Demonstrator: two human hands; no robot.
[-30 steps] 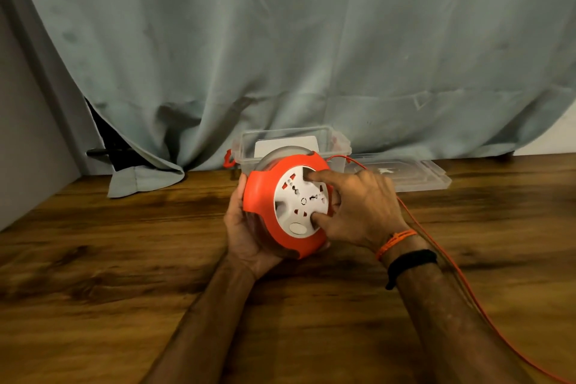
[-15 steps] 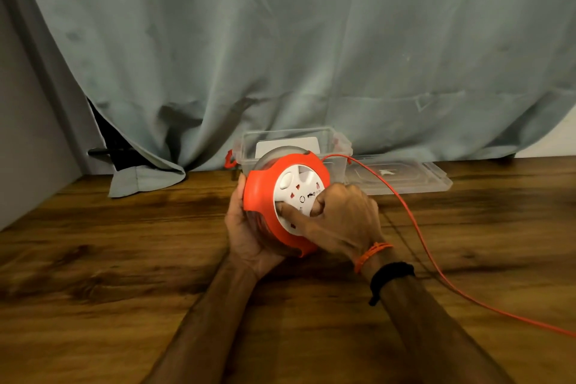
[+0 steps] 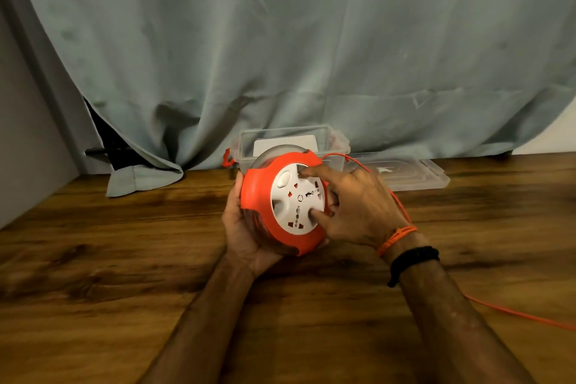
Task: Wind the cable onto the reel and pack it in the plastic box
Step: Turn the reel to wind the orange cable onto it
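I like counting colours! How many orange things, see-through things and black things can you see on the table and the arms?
Orange: 3 - round orange plastic cable reel, thin orange cable, orange thread wristband
See-through: 2 - clear plastic box, flat clear plastic lid
Black: 1 - black wrist strap
Total: 6

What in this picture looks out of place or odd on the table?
Nothing looks damaged or spilled. The one loose thing is the orange cable: much of it trails off the right edge of the table, not yet wound on the reel. The plastic box stands open, its lid beside it.
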